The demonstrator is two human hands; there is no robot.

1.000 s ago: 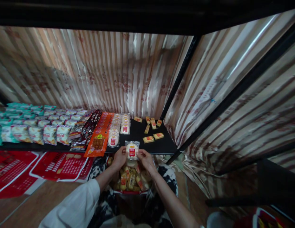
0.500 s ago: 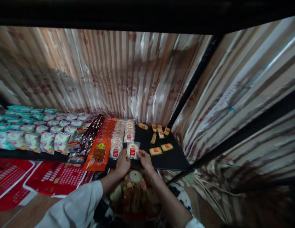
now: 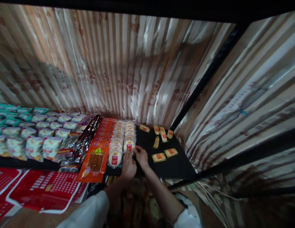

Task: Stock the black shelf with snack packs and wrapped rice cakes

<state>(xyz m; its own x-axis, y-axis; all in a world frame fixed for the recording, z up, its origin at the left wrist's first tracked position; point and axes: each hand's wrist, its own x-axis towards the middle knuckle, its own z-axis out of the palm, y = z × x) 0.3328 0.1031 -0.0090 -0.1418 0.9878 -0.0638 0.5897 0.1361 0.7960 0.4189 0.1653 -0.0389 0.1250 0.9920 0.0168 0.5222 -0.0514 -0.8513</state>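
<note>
A clear packet of round white crackers (image 3: 129, 144) with a red label lies at the front of the right-hand row on the black shelf. Over its lower edge are the fingers of my left hand (image 3: 129, 165), held close together. My right hand (image 3: 141, 156) pinches the packet's right edge, fingers curled. Directly left runs a matching row of cracker packets (image 3: 114, 158), overlapping front to back. Beyond that lie orange snack packs (image 3: 96, 155) with a window showing brown sticks.
Small yellow-wrapped snacks (image 3: 159, 157) lie scattered on the black shelf (image 3: 178, 167) to the right. Dark shiny packets (image 3: 87, 136), white bags (image 3: 51, 147) and green bags (image 3: 11, 121) fill the left. Red printed bags (image 3: 47, 190) hang below. A slanted black post (image 3: 204, 79) stands right.
Both hands have moved forward with the cracker packet, from the shelf's front edge onto the front of the right row. The view has shifted slightly.
</note>
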